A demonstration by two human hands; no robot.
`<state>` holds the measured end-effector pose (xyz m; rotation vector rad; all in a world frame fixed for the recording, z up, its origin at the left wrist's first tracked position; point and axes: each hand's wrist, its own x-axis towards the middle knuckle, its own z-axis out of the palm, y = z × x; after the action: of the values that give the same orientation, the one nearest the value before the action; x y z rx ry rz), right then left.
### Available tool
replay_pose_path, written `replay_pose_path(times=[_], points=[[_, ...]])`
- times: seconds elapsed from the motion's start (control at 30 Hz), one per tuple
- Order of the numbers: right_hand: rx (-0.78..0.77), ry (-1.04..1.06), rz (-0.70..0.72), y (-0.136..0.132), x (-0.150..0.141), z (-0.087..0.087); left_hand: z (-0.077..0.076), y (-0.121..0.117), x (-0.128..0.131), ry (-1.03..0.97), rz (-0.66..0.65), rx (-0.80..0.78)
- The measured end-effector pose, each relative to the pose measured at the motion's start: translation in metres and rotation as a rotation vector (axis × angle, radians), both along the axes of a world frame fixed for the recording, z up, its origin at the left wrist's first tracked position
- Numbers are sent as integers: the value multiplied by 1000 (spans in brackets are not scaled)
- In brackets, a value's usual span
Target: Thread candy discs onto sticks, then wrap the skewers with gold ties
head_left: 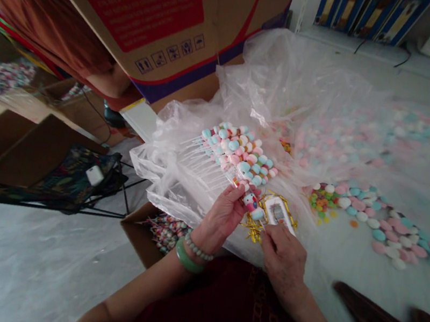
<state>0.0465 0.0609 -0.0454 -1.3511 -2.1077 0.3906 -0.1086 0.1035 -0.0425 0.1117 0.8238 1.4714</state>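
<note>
My left hand (225, 211), with a bead bracelet and a green bangle at the wrist, pinches a marshmallow skewer (251, 200) in what looks like a clear wrapper. Pink, white and blue pieces show on it. My right hand (285, 256) is closed at the skewer's lower end; whatever its fingers grip is hidden. Gold twist ties (255, 231) lie loose under and around a white phone-like object (278, 212) beside my right fingers. Just beyond my left hand, several marshmallow skewers (241, 151) rest in rows on clear plastic, white sticks pointing left.
Loose marshmallows (398, 239) and small gummy rings (323, 200) lie on the white table to the right. A large plastic bag (345, 133) of marshmallows sits behind. A tall carton (170, 29) stands at the back left, an open box (141, 236) below the table edge. Another person's arm (107, 79) shows at left.
</note>
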Motion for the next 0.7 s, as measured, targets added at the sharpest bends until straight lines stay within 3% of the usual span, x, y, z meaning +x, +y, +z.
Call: replay_pose_path(times=[0.17, 0.4, 0.7], points=[[-86, 78, 2, -1, -2, -1, 0, 5, 3, -140, 79, -89], [-226, 195, -9, 0, -3, -4, 4, 11, -1, -128, 104, -73], [-447, 320, -56, 3, -2, -9, 6, -5, 19, 28, -30, 43]])
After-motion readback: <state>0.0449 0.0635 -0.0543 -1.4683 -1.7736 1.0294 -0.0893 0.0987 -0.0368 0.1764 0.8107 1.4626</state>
